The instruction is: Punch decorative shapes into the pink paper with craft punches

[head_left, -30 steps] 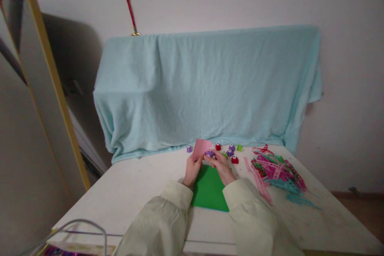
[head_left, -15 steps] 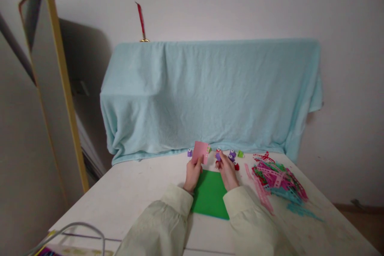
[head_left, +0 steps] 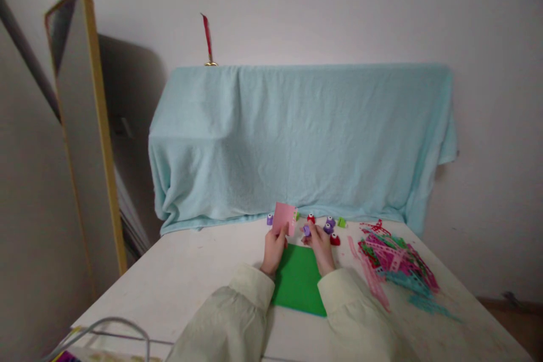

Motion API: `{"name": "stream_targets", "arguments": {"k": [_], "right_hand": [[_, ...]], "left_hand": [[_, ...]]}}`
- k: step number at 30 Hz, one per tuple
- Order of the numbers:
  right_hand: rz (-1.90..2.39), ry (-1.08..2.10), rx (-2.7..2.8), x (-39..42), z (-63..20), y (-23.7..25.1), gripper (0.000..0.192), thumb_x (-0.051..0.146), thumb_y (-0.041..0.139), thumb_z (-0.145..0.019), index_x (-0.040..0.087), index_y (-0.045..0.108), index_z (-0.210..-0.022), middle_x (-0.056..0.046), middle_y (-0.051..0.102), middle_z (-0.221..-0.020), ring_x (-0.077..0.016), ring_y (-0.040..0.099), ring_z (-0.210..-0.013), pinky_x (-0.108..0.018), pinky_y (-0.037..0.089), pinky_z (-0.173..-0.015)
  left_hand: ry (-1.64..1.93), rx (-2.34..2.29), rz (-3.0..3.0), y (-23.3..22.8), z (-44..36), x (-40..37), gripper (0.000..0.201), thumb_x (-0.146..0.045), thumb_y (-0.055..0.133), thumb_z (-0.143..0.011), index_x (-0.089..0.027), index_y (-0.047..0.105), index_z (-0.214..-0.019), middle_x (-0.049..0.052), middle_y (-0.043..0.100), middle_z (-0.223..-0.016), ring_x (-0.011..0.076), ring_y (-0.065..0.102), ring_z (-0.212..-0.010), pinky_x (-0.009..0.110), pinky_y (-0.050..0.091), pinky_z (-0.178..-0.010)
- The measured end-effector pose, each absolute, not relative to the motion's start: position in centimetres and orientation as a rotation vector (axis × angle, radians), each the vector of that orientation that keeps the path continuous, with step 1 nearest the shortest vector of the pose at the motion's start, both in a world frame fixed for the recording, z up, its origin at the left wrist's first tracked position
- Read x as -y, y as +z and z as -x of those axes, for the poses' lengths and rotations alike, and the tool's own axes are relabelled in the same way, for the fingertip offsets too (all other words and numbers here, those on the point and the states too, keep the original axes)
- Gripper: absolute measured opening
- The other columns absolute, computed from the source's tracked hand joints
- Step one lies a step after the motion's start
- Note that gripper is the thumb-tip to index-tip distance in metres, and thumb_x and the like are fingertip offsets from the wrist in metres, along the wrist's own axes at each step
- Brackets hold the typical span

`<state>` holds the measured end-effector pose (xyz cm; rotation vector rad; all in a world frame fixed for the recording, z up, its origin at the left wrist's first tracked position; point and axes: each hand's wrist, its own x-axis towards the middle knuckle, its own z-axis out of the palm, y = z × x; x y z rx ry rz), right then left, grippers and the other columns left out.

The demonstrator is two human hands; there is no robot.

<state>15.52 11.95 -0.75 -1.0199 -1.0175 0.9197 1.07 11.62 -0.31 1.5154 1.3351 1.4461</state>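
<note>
A pink piece of paper [head_left: 283, 215], held upright by my left hand [head_left: 274, 251], has small cut-outs along its right edge. Between the fingers of my right hand [head_left: 321, 246] is a small purple paper punch [head_left: 307, 231], close to that edge but apart from it. Beneath both hands lies a green sheet [head_left: 299, 283], partly covered by my wrists. Just behind my right hand stand other small punches: a red punch [head_left: 311, 218], a purple punch [head_left: 330, 222] and a second red punch [head_left: 335, 240]. Another purple punch [head_left: 270, 219] stands left of the paper.
To the right lies a heap of punched paper strips [head_left: 396, 260] in pink, red, green and blue on the white table [head_left: 190, 277]. A green punch [head_left: 341, 222] sits at the back. Behind the table hangs a light blue cloth [head_left: 305, 136]. A grey cable [head_left: 123, 320] curves at front left.
My right hand has drawn the purple punch slightly down and tilted it. My left hand keeps the pink paper nearly the same. The whole view has shifted a little.
</note>
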Motion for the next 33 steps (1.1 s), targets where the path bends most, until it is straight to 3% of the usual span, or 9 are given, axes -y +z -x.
{"name": "stream_targets", "arguments": {"k": [15,26,30,33], "right_hand": [[1.133,0.632,1.450,-10.7,-14.9,-0.2,0.036,0.051,0.050,-0.082,0.018,0.063,-0.077,-0.001,0.060,-0.056,-0.0136,0.049,-0.040,-0.025,0.036,-0.043],[1.076,0.794,1.218,-11.1,-14.7,-0.5,0.020,0.037,0.074,-0.061,0.020,0.068,-0.072,-0.002,0.063,-0.055,-0.0172,0.054,-0.042,-0.028,0.041,-0.044],[1.096,0.787,1.201,-11.6,-14.7,-1.4,0.021,0.032,0.072,-0.063,0.020,0.069,-0.079,-0.004,0.066,-0.064,-0.0180,0.058,-0.046,-0.029,0.046,-0.046],[1.107,0.705,1.263,-11.6,-14.6,-1.6,0.027,0.028,0.067,-0.067,0.020,0.067,-0.093,-0.008,0.069,-0.089,-0.0196,0.065,-0.062,-0.032,0.051,-0.058]], "left_hand": [[1.427,-1.296,-1.517,-0.7,-1.4,-12.0,0.055,-0.057,0.046,-0.081,-0.015,0.050,-0.046,-0.001,0.045,-0.039,0.0111,0.044,-0.040,0.022,0.032,-0.045],[1.425,-1.329,-1.524,-0.7,-1.3,-12.1,0.054,-0.058,0.046,-0.080,-0.016,0.050,-0.046,-0.001,0.046,-0.039,0.0117,0.045,-0.041,0.023,0.033,-0.047],[1.430,-1.338,-1.554,-0.5,-1.3,-12.0,0.053,-0.056,0.045,-0.081,-0.017,0.050,-0.045,-0.001,0.044,-0.038,0.0118,0.044,-0.040,0.023,0.033,-0.046],[1.423,-1.335,-1.554,-0.4,-1.2,-12.0,0.052,-0.056,0.045,-0.082,-0.017,0.050,-0.047,-0.001,0.046,-0.039,0.0124,0.046,-0.041,0.023,0.034,-0.046]]}}
